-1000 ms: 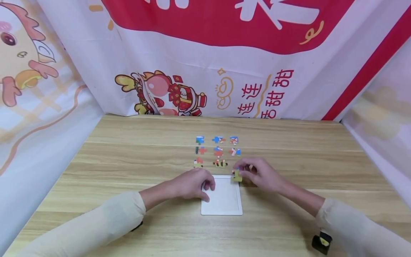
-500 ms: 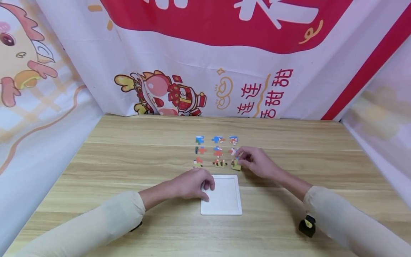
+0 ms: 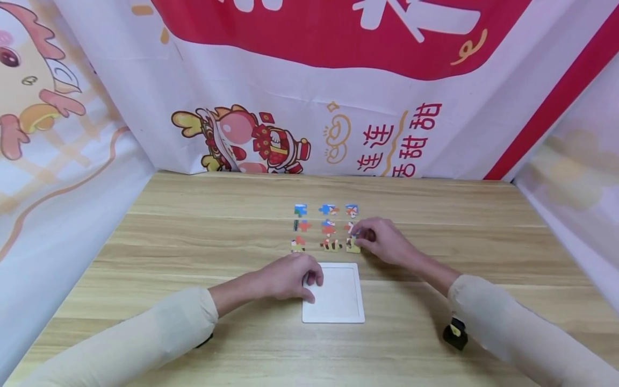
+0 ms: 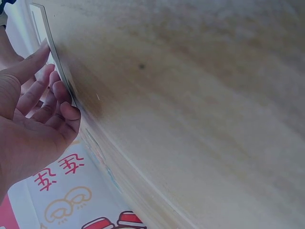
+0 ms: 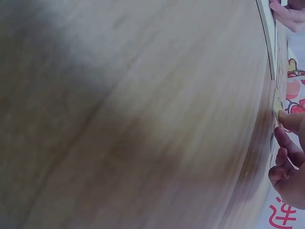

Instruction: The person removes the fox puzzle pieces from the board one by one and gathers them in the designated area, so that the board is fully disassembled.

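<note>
My right hand (image 3: 385,242) pinches a yellow-green jigsaw piece (image 3: 353,246) at the right end of the nearest row of pieces. In the right wrist view the thumb (image 5: 291,121) lies on that piece's edge, close to the tabletop. The left hand (image 3: 290,277) rests at the left side of a white square puzzle tray (image 3: 338,301), its fingers loosely curled over the rim and holding nothing. Left of the pinched piece are a striped piece (image 3: 331,245) and a red-and-yellow piece (image 3: 298,243). A white-and-blue piece in the row behind is partly hidden by the right fingers.
Two further rows of jigsaw pieces lie behind, among them a blue-and-green piece (image 3: 300,209) and a blue-and-red piece (image 3: 329,226). The wooden table (image 3: 203,226) ends at a printed cloth backdrop (image 3: 309,123), with cloth at both sides.
My right hand has carried the yellow-green piece from over the tray's top right corner back and away to the end of the nearest row, then straightened it. The left hand stays put.
</note>
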The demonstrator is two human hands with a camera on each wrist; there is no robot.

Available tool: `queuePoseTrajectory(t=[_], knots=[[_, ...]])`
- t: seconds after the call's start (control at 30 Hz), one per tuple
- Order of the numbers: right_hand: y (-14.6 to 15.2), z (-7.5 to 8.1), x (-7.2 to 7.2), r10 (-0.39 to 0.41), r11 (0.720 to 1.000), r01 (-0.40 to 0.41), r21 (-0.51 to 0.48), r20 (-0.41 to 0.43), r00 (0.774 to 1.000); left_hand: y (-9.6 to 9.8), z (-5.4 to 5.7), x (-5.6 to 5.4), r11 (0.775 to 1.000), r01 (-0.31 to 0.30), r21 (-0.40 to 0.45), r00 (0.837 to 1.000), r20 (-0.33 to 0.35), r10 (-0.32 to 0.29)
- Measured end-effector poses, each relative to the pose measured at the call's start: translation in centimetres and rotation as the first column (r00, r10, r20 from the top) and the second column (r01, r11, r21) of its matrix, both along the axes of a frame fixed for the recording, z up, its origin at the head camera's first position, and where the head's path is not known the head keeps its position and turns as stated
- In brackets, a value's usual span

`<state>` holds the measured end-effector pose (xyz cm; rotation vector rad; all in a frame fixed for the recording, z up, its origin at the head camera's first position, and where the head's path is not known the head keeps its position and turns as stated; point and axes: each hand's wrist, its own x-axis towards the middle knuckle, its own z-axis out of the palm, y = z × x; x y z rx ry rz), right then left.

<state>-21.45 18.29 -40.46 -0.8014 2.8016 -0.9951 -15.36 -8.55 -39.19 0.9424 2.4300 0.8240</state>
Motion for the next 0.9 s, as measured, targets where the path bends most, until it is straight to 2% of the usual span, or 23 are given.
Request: queuePoseTrajectory(t=[0.43,0.67,0.9], knots=[[-0.45,0.64,0.02,-0.010,0.997,0.011,0.072,-0.019,1.000,-0.12,0.11,-0.06,1.000,0.011,-0.016,1.000,-0.024,-0.011],[-0.35,0.41,0.15,0.027,0.992,-0.023,0.121,-0.030,0.999,-0.12,0.06,-0.10,1.000,0.019,-0.018,0.999,-0.031,-0.020],[-0.10,0.61,0.75,0.052,0.992,-0.042,0.123,-0.075,0.996,-0.30,0.79,-0.08,0.998,0.026,-0.050,1.000,-0.010,-0.027]])
